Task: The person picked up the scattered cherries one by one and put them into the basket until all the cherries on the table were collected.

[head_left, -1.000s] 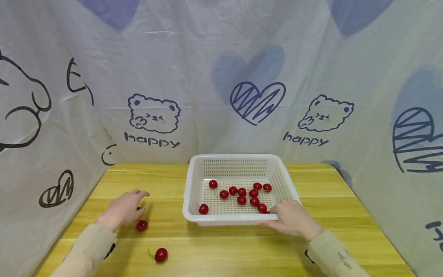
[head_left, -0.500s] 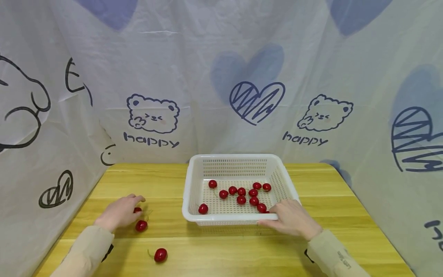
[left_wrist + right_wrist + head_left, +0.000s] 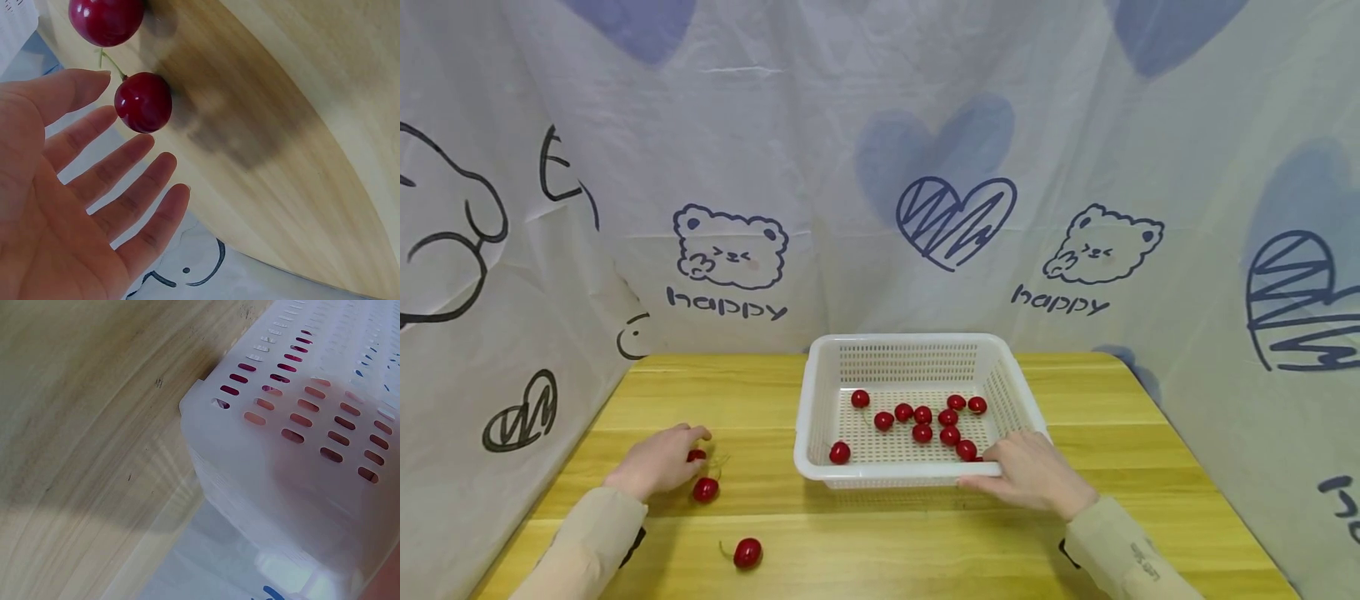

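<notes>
My left hand (image 3: 658,461) is at the left of the table, its thumb and fingers spread around a red cherry (image 3: 143,102) with a green stem. In the left wrist view the fingertips are close to this cherry; whether they touch it I cannot tell. A second cherry (image 3: 705,489) lies just nearer to me, and a third cherry (image 3: 747,553) lies nearer the front. My right hand (image 3: 1030,473) grips the front right rim of a white plastic basket (image 3: 895,472), thumb outside and fingers inside. Several cherries (image 3: 922,433) lie on the basket's slotted floor.
The basket stands on a wood-grain table (image 3: 880,550), towards the back edge. A pale printed cloth (image 3: 850,275) hangs behind the table and along both sides.
My left hand has lowered slightly and drawn back a little, and the cherry by its fingertips now shows. My right hand has kept its hold on the rim.
</notes>
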Demonstrator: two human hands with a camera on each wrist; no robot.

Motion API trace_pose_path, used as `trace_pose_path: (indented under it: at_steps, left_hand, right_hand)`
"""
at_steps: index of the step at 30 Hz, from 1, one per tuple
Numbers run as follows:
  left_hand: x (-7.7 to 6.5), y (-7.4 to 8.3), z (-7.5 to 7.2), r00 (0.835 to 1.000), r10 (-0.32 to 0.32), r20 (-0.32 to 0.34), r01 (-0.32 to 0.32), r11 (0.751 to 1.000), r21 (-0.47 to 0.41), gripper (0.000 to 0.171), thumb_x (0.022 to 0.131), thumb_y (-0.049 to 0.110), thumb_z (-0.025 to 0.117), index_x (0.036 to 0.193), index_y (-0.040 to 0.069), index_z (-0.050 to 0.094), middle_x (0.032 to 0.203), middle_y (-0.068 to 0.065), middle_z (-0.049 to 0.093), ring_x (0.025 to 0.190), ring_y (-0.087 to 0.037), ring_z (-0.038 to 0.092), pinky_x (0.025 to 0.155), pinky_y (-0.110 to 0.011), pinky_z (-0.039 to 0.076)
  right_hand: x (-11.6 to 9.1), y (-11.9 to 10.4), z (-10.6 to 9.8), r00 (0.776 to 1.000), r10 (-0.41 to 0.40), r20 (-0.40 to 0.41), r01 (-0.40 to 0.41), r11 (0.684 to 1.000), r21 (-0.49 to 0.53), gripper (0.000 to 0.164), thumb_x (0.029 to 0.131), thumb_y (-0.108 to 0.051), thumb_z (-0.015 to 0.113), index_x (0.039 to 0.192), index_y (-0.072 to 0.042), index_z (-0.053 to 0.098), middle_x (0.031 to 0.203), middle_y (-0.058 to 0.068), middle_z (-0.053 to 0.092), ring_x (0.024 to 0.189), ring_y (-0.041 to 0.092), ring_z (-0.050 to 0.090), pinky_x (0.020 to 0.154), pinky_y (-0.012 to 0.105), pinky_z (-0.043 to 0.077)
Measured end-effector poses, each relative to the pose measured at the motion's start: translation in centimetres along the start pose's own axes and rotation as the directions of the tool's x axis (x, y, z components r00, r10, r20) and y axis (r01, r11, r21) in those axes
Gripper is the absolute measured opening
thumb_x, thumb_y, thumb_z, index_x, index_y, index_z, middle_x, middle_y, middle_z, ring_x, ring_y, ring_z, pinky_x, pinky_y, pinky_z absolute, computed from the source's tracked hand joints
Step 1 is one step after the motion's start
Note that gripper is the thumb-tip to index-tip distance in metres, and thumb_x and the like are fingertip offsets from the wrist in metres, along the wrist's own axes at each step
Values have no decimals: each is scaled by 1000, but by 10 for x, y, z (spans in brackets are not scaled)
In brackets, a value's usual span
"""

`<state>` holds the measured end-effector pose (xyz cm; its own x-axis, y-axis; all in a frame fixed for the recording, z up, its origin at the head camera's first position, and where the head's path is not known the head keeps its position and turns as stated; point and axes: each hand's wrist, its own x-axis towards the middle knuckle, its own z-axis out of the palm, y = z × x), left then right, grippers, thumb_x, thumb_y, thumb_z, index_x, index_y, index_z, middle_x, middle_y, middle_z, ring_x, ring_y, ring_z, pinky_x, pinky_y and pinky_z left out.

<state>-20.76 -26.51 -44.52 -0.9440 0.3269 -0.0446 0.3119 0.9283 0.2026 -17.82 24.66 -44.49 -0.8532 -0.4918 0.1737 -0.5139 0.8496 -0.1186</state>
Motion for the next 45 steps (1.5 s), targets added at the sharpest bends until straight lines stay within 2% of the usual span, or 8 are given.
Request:
trace_pose_path:
  at_steps: [7,16,30,38,45]
  left_hand:
    - [4,-1,3,1000,4,-5,-4,1000,-9,35,85,13,65,117,2,60,109,-20,60,89,-29,59,77,-50,49]
    - [6,-3,10,1000,10,9,-10,1000,-15,31,84,11,64,114,3,61,105,-17,60,75,-20,52,66,-40,46]
    - [5,3,13,1000,25,-13,-25,999,22,21,83,11,66,104,6,63,97,-10,58,74,-20,53,65,-42,48]
    - [5,1,14,1000,22,-22,-22,1000,0,18,83,9,65,100,6,63,93,-8,55,72,-20,51,64,-41,47]
    - [9,-3,15,1000,7,-3,-8,1000,-29,18,82,7,65,100,7,61,91,-7,53,71,-20,50,64,-40,46]
  right_hand:
    - [0,0,0,1000,-8,-11,8,1000,4,49,79,-74,49,60,-29,56,47,-17,40,43,2,36,45,23,32]
    - [-1,0,1,1000,-11,-16,11,1000,3,50,79,-75,48,61,-29,57,48,-17,41,43,2,37,45,23,33]
    - [-1,2,3,999,-26,-25,26,1000,-2,51,80,-75,47,61,-29,58,49,-18,41,44,2,37,44,22,33]
    - [-1,3,3,999,-23,-30,23,1000,0,50,79,-75,47,61,-29,57,49,-18,41,43,1,37,43,22,32]
    - [0,3,4,999,-26,-35,26,1000,-8,50,79,-75,47,60,-30,56,49,-18,41,43,1,37,43,22,33]
